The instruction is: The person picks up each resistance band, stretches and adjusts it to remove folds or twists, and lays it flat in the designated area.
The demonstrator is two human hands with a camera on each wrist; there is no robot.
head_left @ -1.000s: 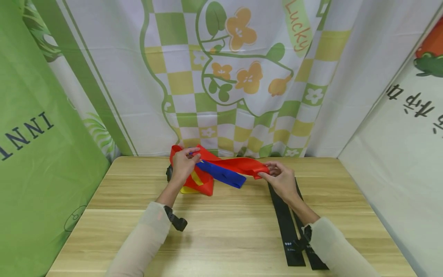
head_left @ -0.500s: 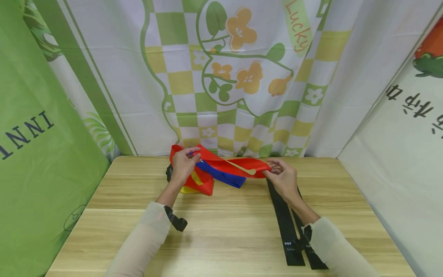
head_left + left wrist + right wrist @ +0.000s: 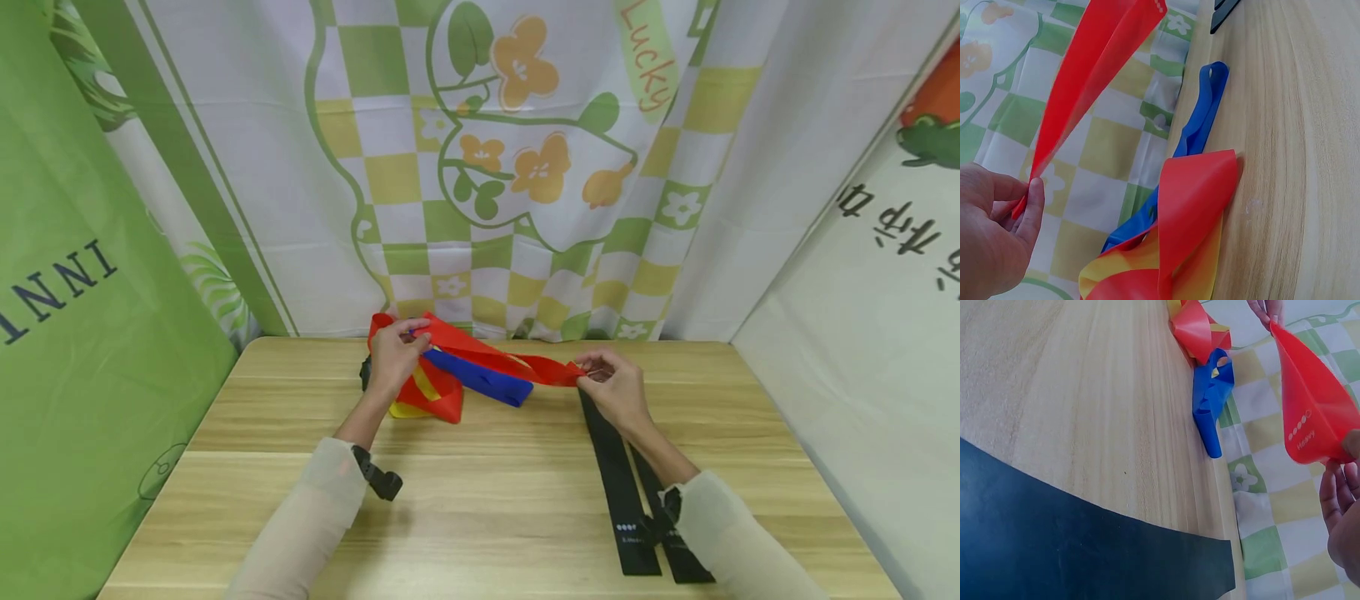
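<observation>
A red resistance loop band is stretched through the air between both hands above the back of the table. My left hand pinches its left end between thumb and fingers. The right hand pinches the other end, where the band is twisted and narrow. Pale dots and lettering like "Heavy" are printed on the red band in the right wrist view. Beneath it lies a blue loop band. Next to the blue one, under my left hand, is a heap with another red band and a yellow band.
Two long black bands lie lengthwise on the right of the wooden table, partly under the right forearm. A small dark object sits behind the heap. A patterned curtain hangs at the table's back edge.
The red band's loop gapped open half a second ago, showing a slit of table through it; now it is narrower and more twisted near my right hand. Both hands stay nearly in place.
</observation>
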